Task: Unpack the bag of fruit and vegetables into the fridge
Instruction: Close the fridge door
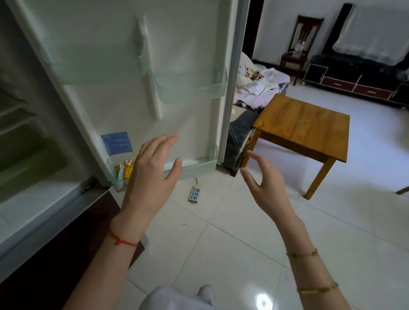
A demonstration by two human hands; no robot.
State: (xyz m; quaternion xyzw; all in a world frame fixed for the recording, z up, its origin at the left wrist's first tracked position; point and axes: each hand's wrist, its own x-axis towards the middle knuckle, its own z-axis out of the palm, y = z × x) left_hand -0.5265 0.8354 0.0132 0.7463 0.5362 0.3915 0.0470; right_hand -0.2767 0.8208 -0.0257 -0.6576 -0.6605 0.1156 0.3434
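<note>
The fridge stands open on the left. Its white door (123, 61) swings out ahead of me, with clear door shelves (190, 89). Inside the fridge, a greenish drawer (19, 158) shows at the far left. My left hand (152, 175) hovers in front of the door's bottom shelf (193, 165), fingers straight and empty. My right hand (266, 187) floats to the right of the door edge, fingers loosely spread, holding nothing. No bag of fruit or vegetables is in view.
A yellow bottle (126, 171) sits in the bottom door shelf. A power strip (194, 193) lies on the white tiled floor. A low wooden table (305, 127) stands to the right, with a cloth-covered couch (263, 84) behind it.
</note>
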